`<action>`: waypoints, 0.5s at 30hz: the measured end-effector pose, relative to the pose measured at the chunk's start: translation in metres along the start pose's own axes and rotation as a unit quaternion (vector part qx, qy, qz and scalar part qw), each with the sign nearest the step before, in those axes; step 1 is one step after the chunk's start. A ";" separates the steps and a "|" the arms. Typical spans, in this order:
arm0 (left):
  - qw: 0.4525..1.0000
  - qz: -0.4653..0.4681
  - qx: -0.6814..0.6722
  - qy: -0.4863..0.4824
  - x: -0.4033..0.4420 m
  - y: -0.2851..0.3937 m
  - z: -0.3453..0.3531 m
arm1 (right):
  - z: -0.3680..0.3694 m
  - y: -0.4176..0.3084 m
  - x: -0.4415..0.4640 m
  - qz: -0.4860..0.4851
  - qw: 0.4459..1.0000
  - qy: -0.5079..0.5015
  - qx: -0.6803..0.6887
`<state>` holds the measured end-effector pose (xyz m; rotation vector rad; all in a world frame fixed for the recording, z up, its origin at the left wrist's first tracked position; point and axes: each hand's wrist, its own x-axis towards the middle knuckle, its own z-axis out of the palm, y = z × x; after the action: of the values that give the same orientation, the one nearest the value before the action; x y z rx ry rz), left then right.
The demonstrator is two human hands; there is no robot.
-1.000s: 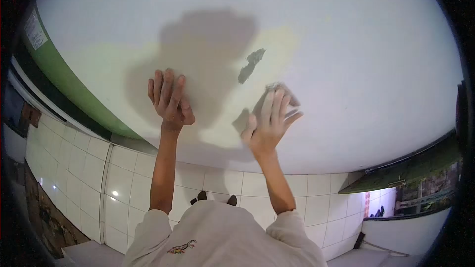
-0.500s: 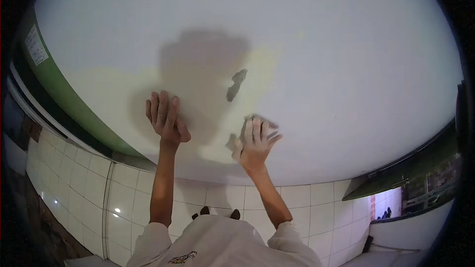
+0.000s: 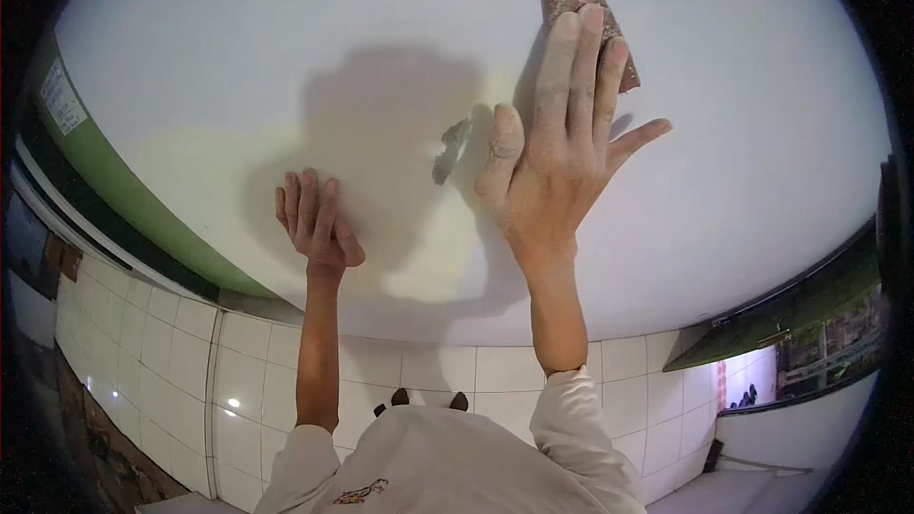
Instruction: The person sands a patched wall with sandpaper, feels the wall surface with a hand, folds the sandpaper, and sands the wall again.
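Note:
A folded piece of brown sandpaper [image 3: 628, 71] lies against the pale wall [image 3: 743, 133], high and right of centre. My right hand [image 3: 562, 133] holds it to the wall under outstretched fingers, its thumb and little finger spread to the sides. Pale dust coats those fingers. My left hand [image 3: 314, 224] rests on the wall lower and to the left, fingers apart, holding nothing. Between the hands is a rough grey patch [image 3: 450, 150] within a yellowish area of the wall.
White floor tiles [image 3: 505, 366] run below the wall, with two dark shoe tips at its foot. On the left are a green strip [image 3: 124, 181] and a paper label [image 3: 63, 95]. A dark green panel [image 3: 743, 333] and an opening stand at the lower right.
After dipping slightly, my right hand has swept up the wall with the sandpaper and looks larger, its fingers straighter. My left hand has barely moved on the wall.

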<state>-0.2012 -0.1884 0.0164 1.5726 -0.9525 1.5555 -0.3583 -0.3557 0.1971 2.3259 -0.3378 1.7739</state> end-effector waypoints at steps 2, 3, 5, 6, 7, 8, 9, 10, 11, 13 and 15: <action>1.000 -0.002 -0.004 0.001 0.000 0.003 0.000 | -0.002 0.001 -0.012 0.001 1.000 -0.012 0.002; 1.000 -0.004 -0.006 0.004 0.002 0.004 0.001 | 0.000 0.003 -0.024 0.002 1.000 -0.008 -0.001; 1.000 0.001 -0.003 0.004 0.005 0.008 0.001 | 0.007 0.009 -0.058 0.018 0.999 -0.048 0.001; 1.000 0.003 0.004 0.002 0.005 0.009 0.001 | 0.012 0.011 -0.081 0.034 0.997 -0.062 0.012; 1.000 0.003 0.005 0.002 0.005 0.009 0.001 | 0.017 0.011 -0.108 0.050 0.995 -0.077 0.024; 1.000 0.003 0.003 0.001 0.005 0.009 0.002 | 0.021 0.009 -0.135 0.058 0.994 -0.091 0.032; 1.000 0.003 0.002 0.000 0.005 0.009 0.002 | 0.023 0.005 -0.164 0.066 0.991 -0.105 0.041; 1.000 0.003 0.005 0.001 0.004 0.009 0.001 | 0.022 0.000 -0.194 0.084 0.985 -0.139 0.051; 1.000 0.002 0.004 0.003 0.003 0.009 0.002 | 0.021 -0.004 -0.225 0.101 0.978 -0.171 0.061; 1.000 0.004 0.006 0.009 0.003 0.007 0.001 | 0.023 -0.011 -0.287 0.142 0.960 -0.223 0.087; 1.000 -0.003 0.005 -0.005 0.003 0.007 0.001 | 0.034 -0.010 -0.319 0.134 0.954 -0.260 0.072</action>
<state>-0.2069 -0.1923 0.0194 1.5896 -0.9472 1.5514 -0.4056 -0.3368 -0.1194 2.9556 -0.6474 1.2818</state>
